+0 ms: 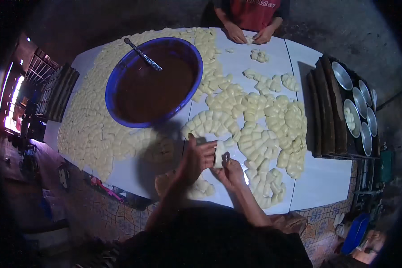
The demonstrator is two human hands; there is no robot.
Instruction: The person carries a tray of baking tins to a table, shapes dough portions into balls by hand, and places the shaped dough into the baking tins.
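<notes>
A flat piece of pale dough (219,154) is held upright between my two hands, just over the near edge of the table. The fingers of my left hand (200,156) lie behind and along its left side, with the thumb raised. My right hand (230,173) grips its lower right side. A dark brown smear of filling (226,158) shows by my right thumb; whether a small tool is in it, I cannot tell. Rows of pale dough pieces (212,123) lie just beyond my hands.
A blue basin (198,82) of brown filling stands on the dough-covered left side, a metal-handled utensil (143,53) across its rim. Across the table, a person's hands (250,38) work a small dough piece. Dark trays (326,107) and round metal tins (342,76) stand at right.
</notes>
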